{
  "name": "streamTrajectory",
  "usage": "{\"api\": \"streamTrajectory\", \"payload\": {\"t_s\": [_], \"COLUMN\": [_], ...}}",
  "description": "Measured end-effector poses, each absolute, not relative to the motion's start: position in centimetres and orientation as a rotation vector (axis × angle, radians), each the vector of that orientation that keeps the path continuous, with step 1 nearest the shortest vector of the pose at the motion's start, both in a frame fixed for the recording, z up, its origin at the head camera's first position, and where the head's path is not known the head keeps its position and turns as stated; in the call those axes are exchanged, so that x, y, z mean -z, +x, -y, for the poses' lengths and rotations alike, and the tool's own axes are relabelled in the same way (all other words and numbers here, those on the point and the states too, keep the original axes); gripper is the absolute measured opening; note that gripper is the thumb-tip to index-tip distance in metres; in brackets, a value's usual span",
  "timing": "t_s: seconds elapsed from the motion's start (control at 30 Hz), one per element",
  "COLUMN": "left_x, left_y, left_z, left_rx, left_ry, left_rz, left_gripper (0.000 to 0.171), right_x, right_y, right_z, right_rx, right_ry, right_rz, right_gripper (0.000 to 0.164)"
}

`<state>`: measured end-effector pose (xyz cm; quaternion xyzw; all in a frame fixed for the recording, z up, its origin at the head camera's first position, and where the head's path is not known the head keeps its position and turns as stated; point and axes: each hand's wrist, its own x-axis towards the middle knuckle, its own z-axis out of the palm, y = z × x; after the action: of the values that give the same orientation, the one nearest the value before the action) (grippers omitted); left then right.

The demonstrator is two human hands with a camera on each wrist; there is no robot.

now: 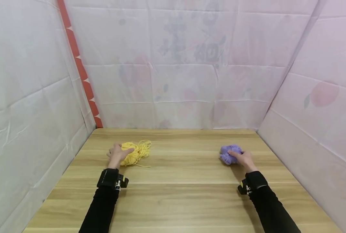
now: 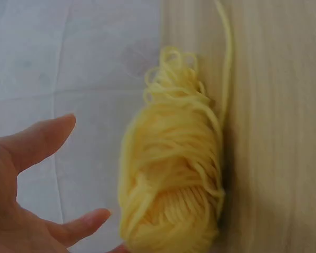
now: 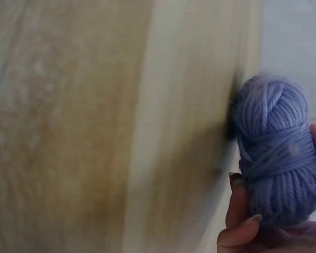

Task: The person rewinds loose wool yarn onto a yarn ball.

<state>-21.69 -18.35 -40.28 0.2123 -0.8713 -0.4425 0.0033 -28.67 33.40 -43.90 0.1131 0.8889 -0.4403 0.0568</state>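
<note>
A skein of yellow yarn [image 1: 129, 158] lies at the left of the table, loose loops and a strand trailing to its right. My left hand [image 1: 116, 154] is beside it, thumb and fingers spread. In the left wrist view the left hand [image 2: 21, 195] is apart from the yellow skein [image 2: 171, 174], one fingertip close to its lower end. At the right, my right hand [image 1: 245, 159] grips a ball of purple yarn [image 1: 228, 154]. The right wrist view has the purple ball [image 3: 276, 153] between the thumb on one side and curled fingers [image 3: 237, 205] on the other.
The wooden table [image 1: 173, 200] is bordered by a pale printed sheet at the back [image 1: 181, 84] and similar sheets on the left [image 1: 36, 106] and right [image 1: 315, 123]. A red scalloped strip [image 1: 80, 68] runs down the back left corner. Both wrists carry black camera bands.
</note>
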Motion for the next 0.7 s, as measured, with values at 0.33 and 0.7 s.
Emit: {"api": "streamTrajectory", "payload": {"t_s": [0.33, 0.7], "left_x": [42.8, 43.2], "left_y": [-22.0, -22.9], "left_z": [19.6, 19.5], "left_rx": [1.370, 1.293], "left_ry": [0.804, 0.818], "left_rz": [2.882, 2.831], "left_gripper": [0.101, 0.094], "right_x": [43.4, 40.3], "right_y": [-28.1, -27.5], "right_z": [-33.1, -29.3], "right_rx": [1.015, 1.198], "right_ry": [0.305, 0.247], "right_rz": [-2.962, -3.118], "right_gripper": [0.093, 0.062]}}
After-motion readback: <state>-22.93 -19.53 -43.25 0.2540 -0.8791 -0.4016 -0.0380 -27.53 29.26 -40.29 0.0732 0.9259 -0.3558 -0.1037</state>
